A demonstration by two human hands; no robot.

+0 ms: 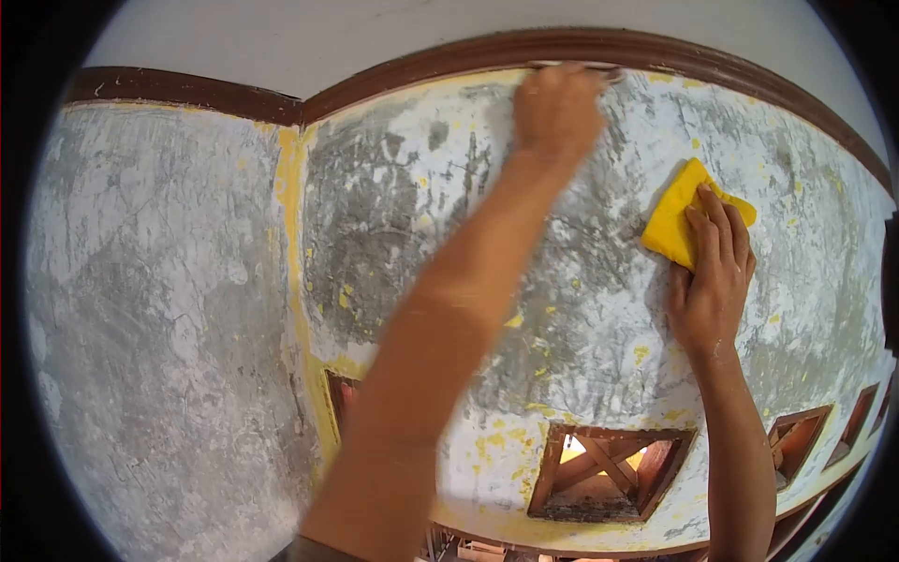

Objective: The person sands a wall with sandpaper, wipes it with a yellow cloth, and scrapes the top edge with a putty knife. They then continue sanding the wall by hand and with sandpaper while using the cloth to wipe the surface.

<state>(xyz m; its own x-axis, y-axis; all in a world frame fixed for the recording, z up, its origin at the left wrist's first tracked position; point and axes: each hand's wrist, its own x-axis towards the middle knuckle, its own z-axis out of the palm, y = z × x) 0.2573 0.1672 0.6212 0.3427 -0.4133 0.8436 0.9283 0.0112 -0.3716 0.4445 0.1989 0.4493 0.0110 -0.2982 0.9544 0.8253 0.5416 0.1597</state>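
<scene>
My left hand (pixel 559 110) is raised to the top of the scraped wall (pixel 375 234), just under the brown wooden trim (pixel 487 49). Its fingers are curled closed, blurred by motion; a thin dark edge shows beside them, but the held object is too unclear to name. Lower and to the right, my right hand (pixel 716 276) presses a folded yellow cloth (pixel 672 220) against the same wall, its fingers over the cloth's right part. Patches of yellow paint remain on the grey and white surface.
A wall corner (pixel 292 234) with a yellow strip stands at the left. Wood-framed openings with crossed slats, one (pixel 609 473) at lower centre and another (pixel 796 442) at right, sit low in the wall. White ceiling (pixel 281 37) lies above the trim.
</scene>
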